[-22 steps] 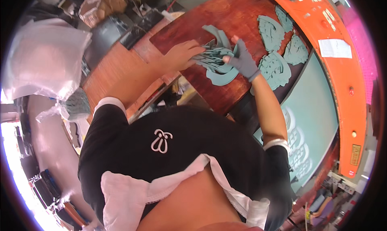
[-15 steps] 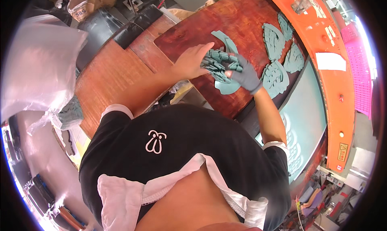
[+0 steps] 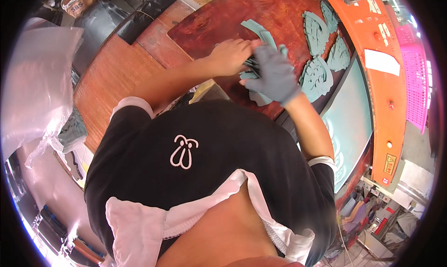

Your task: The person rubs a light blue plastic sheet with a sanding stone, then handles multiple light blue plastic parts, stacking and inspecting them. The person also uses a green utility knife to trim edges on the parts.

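My bare left hand (image 3: 231, 57) and my grey-gloved right hand (image 3: 275, 77) meet over the dark red board (image 3: 205, 27). Between them is a bundle of thin grey-green cut pieces (image 3: 250, 69), mostly covered by the glove. Curled fingers of my left hand grip its left side. From the right, my right hand closes over it, thumb toward me and slightly blurred. Beneath the hands lies a curved green strip (image 3: 253, 28) on the board. Farther right, several stacks of scalloped green pieces (image 3: 316, 78) rest on the board.
An orange machine frame (image 3: 372, 87) curves along the right side, beside a pale green sheet (image 3: 356, 113) with cut outlines. A pink basket (image 3: 414, 81) stands beyond. To the left are a wooden board (image 3: 118, 74), a black wrapped roll (image 3: 144, 18) and a clear plastic bag (image 3: 37, 81).
My hands have come closer together. The gloved hand has swung over the bundle, which showed fanned out between them before and is now largely hidden. The whole view has shifted slightly.
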A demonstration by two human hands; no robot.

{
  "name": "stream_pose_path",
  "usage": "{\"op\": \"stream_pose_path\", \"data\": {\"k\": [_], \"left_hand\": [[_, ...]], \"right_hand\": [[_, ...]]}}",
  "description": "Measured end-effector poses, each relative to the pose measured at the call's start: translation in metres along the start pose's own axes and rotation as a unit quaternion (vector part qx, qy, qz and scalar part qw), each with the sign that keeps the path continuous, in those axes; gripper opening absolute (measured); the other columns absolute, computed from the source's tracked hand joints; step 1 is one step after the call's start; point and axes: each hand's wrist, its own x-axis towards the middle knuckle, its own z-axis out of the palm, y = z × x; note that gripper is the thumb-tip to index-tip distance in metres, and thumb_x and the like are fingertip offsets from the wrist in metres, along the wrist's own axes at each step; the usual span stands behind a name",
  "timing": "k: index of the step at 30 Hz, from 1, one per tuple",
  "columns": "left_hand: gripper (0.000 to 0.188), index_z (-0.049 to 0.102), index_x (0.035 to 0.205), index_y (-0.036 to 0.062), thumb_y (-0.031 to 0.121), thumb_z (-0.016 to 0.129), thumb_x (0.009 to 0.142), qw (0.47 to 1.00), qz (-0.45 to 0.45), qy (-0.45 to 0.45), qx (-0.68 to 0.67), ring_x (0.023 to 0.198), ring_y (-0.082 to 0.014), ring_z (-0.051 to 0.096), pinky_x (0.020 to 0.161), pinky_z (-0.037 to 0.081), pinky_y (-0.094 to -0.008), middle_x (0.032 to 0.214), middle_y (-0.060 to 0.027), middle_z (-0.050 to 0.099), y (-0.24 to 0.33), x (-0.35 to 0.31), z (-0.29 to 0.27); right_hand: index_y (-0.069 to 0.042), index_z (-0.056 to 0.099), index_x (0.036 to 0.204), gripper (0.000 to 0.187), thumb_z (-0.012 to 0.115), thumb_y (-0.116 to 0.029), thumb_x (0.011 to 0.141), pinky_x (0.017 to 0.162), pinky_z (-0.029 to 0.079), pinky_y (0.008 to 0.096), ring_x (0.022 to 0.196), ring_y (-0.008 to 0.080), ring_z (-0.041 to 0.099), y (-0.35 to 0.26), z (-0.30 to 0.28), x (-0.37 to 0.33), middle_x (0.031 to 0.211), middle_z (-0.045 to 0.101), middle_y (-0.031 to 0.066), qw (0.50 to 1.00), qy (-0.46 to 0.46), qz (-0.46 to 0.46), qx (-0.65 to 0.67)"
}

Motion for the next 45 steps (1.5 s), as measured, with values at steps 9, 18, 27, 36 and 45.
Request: {"op": "stream_pose_path", "data": {"k": [9, 18, 27, 36, 45], "left_hand": [[0.060, 0.051, 0.121, 0.0082, 0.018, 0.075, 0.068, 0.965, -0.156, 0.072, -0.200, 0.106, -0.0322, 0.052, 0.089, 0.042, -0.0407, 0.109, -0.0115, 0.056, -0.016, -0.031, 0.003], [0.068, 0.046, 0.125, 0.0072, 0.012, 0.077, 0.064, 0.973, -0.090, 0.070, -0.201, 0.113, -0.0366, 0.047, 0.095, 0.041, -0.0405, 0.122, -0.0154, 0.046, -0.016, -0.029, 0.011], [0.053, 0.053, 0.116, 0.0064, 0.015, 0.074, 0.068, 0.949, -0.172, 0.076, -0.253, 0.105, -0.0326, 0.054, 0.089, 0.045, -0.0387, 0.109, -0.0128, 0.055, -0.017, -0.011, 0.019], [0.079, 0.037, 0.134, 0.0029, 0.020, 0.079, 0.069, 0.714, -0.148, 0.169, -0.663, 0.117, -0.0213, 0.048, 0.098, 0.039, -0.0357, 0.122, -0.0137, 0.052, 0.007, 0.002, -0.046], [0.084, 0.032, 0.139, 0.0012, 0.034, 0.075, 0.074, 0.600, -0.083, -0.057, -0.793, 0.120, -0.0249, 0.048, 0.102, 0.037, -0.0404, 0.128, -0.0140, 0.050, -0.014, -0.002, -0.051]], "right_hand": [[-0.009, 0.052, 0.112, 0.046, 0.070, -0.019, 0.071, 0.070, 0.050, 0.0420, 0.085, 0.0327, 0.062, 0.019, 0.029, 0.015, 0.093, 0.062, 0.0122, 0.994, -0.094, 0.057, 0.020], [-0.005, 0.047, 0.118, 0.057, 0.073, -0.025, 0.071, 0.074, 0.049, 0.0425, 0.089, 0.0341, 0.060, -0.005, 0.013, 0.014, 0.100, 0.060, 0.0154, 0.984, -0.162, 0.063, -0.046], [-0.008, 0.051, 0.109, 0.042, 0.069, -0.026, 0.075, 0.074, 0.050, 0.0423, 0.087, 0.0316, 0.063, 0.018, 0.019, 0.037, 0.088, 0.064, 0.0137, 0.976, -0.186, 0.117, 0.003], [0.003, 0.057, 0.109, 0.044, 0.076, -0.017, 0.073, 0.073, 0.048, 0.0272, 0.084, 0.0100, 0.057, 0.007, -0.043, 0.021, 0.091, 0.063, 0.0051, 0.827, -0.061, 0.288, 0.479], [0.002, 0.059, 0.110, 0.044, 0.074, -0.015, 0.072, 0.073, 0.047, 0.0248, 0.082, 0.0096, 0.057, 0.008, -0.030, 0.006, 0.092, 0.062, 0.0036, 0.736, -0.027, 0.242, 0.631]]}}
